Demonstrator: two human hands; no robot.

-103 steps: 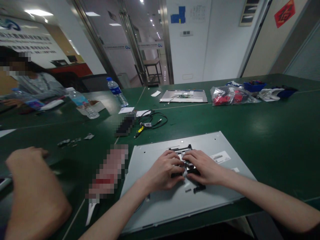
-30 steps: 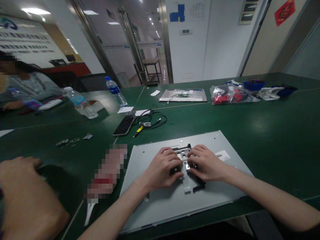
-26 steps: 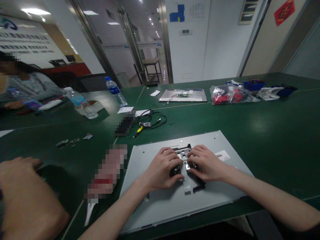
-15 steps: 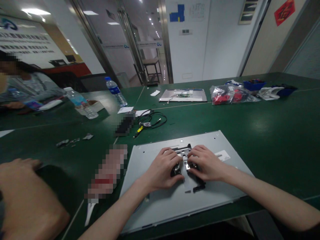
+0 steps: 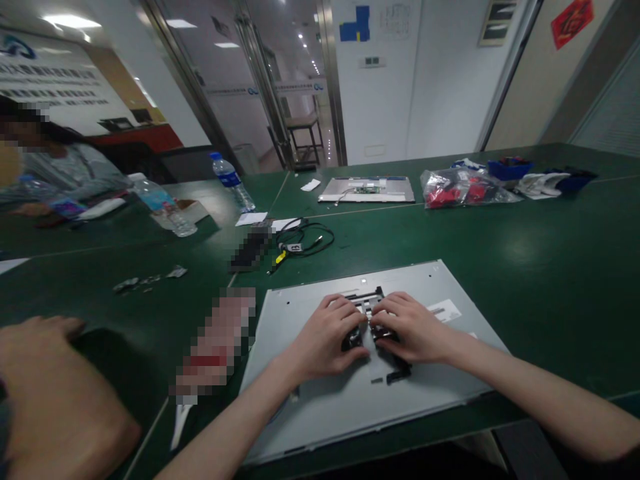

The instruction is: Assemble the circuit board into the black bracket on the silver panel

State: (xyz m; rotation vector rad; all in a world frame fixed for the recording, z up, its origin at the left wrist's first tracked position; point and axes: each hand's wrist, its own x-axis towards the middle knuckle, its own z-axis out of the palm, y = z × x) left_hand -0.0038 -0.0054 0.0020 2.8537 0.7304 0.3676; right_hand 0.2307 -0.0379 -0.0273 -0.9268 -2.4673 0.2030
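Note:
A large grey metal panel (image 5: 320,407), perhaps the back of a display, lies flat on the table in front of me. Black bracket-like pieces (image 5: 399,377) sit around its middle. My left hand (image 5: 333,337) rests there with fingers curled around a small dark glossy part (image 5: 353,339). Close beside it on the right, my right hand (image 5: 413,327) has its thumb and fingers closed on a similar dark glossy part (image 5: 384,333). The fingers partly cover both parts, so their kind is unclear. A white label (image 5: 446,311) lies just beyond my right hand.
On the green table (image 5: 550,267) are a coiled black cable (image 5: 320,233), water bottles (image 5: 233,183), another panel (image 5: 367,190) and a plastic bag with red things (image 5: 465,190). Another person's arm (image 5: 60,393) reaches in at left; a further person (image 5: 65,160) sits beyond.
My right hand has shifted slightly left, towards my left hand, and the bright metal bit by its fingertips is now mostly covered. My left hand stays in place.

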